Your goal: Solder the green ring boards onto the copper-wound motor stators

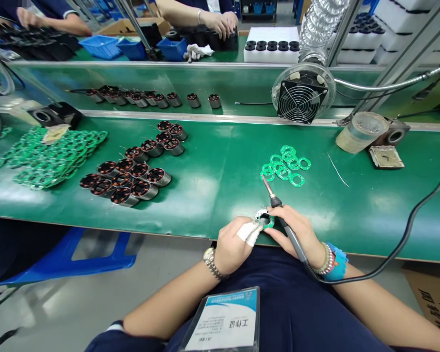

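My left hand (pixel 231 247), white wraps on its fingers, is closed at the near table edge on a ring-shaped circuit board (pixel 270 224) with a dark centre. Whether a metal part sits under the ring, I cannot tell. A soldering iron (pixel 292 236) lies in my right hand (pixel 301 229), its tip pointing up and away from me. Thumb and fingertips of that same hand also touch the ring's right side. Just beyond the iron's tip is a loose group of green ring boards (pixel 283 172). Several motor stators (pixel 122 196) with copper windings stand left of my hands.
A large pile of green boards (pixel 55 161) covers the far left. A fan with a duct (pixel 300 100) hangs over the back ledge. At right are a tub (pixel 363 132), a sponge tray (pixel 385 157) and the iron's cable (pixel 407 239). Co-workers' hands (pixel 220 23) work beyond.
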`<state>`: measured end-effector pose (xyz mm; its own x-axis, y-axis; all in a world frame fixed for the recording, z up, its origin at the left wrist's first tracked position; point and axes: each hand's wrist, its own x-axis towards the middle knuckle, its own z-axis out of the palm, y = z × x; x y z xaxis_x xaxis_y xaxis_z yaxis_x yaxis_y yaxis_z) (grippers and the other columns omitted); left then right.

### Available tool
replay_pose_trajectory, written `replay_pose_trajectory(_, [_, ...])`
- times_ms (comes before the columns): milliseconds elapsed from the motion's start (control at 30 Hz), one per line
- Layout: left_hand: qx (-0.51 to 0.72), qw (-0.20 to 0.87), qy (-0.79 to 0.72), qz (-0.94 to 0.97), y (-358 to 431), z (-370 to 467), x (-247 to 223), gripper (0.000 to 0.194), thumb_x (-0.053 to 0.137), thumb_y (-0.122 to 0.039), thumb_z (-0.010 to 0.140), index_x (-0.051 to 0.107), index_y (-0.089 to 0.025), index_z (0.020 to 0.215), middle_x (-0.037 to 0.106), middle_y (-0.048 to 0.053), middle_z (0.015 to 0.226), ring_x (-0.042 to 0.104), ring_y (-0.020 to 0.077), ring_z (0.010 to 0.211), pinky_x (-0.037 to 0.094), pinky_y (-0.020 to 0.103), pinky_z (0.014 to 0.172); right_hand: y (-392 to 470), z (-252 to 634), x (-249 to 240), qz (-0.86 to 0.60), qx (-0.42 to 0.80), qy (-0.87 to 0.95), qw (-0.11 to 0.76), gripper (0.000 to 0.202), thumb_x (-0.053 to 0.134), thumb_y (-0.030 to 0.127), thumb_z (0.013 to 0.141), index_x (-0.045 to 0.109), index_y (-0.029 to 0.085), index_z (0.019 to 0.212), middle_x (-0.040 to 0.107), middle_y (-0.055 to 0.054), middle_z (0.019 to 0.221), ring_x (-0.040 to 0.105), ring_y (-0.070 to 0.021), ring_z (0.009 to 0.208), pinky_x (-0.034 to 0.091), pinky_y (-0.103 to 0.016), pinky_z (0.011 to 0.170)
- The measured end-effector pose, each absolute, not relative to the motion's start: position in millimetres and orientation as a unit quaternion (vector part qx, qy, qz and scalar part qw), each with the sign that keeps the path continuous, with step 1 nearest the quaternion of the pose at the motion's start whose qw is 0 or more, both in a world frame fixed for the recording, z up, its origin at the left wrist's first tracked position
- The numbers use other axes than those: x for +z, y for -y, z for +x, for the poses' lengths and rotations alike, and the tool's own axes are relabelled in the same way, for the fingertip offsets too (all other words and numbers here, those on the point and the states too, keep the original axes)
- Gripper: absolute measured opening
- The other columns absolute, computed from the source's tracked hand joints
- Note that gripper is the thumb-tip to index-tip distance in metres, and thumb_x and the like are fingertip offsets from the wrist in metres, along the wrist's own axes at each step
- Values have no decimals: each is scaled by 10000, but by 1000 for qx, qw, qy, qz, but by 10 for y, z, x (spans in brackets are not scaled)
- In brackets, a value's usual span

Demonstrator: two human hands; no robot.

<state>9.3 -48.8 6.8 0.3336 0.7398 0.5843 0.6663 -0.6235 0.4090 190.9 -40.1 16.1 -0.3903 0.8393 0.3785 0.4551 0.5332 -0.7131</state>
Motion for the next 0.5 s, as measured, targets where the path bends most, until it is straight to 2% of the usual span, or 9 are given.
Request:
replay_pose_trajectory(100, [340, 24, -354, 871, 535, -44, 64, 208, 456, -99, 828, 564, -119, 1005, 655, 102, 867, 607, 177, 818, 525, 281, 691, 398, 1908, 153, -406, 255, 792, 379, 295, 591, 191, 813, 498, 193, 1093, 597, -80, 968, 585, -177, 872, 501, -303, 777])
replay_pose_trajectory(200, [281, 6, -327, 902, 502, -160, 133, 272, 415, -101, 837, 568, -122, 1062, 657, 131, 953, 596, 230, 946, 534, 335, 708, 402, 1908, 136, -405, 256, 792, 379, 292, 589, 195, 815, 500, 193, 1093, 599, -80, 977, 587, -178, 881, 501, -307, 785])
replay_pose_trajectory(267, [253, 68, -333, 906, 431, -213, 194, 259, 433, -131, 843, 592, -149, 1047, 660, 117, 959, 598, 225, 951, 536, 346, 729, 405, 1909, 126, -405, 258, 792, 378, 295, 587, 200, 816, 501, 195, 1098, 602, -79, 985, 592, -180, 891, 502, -310, 790])
replay_pose_trajectory(400, [273, 280, -420, 819, 248, -242, 250, 226, 479, -197, 857, 592, -172, 1051, 670, 73, 948, 635, 151, 825, 539, 279, 718, 382, 1923, 131, -409, 271, 784, 379, 308, 600, 228, 812, 500, 203, 1102, 611, -83, 1017, 602, -191, 924, 504, -329, 819])
replay_pose_trajectory(500, [260, 319, -460, 787, 199, -185, 221, 197, 485, -222, 857, 611, -163, 997, 682, 62, 924, 638, 152, 802, 527, 283, 725, 341, 1957, 179, -402, 299, 784, 367, 329, 613, 246, 806, 501, 210, 1114, 623, -78, 1042, 613, -190, 945, 507, -327, 838])
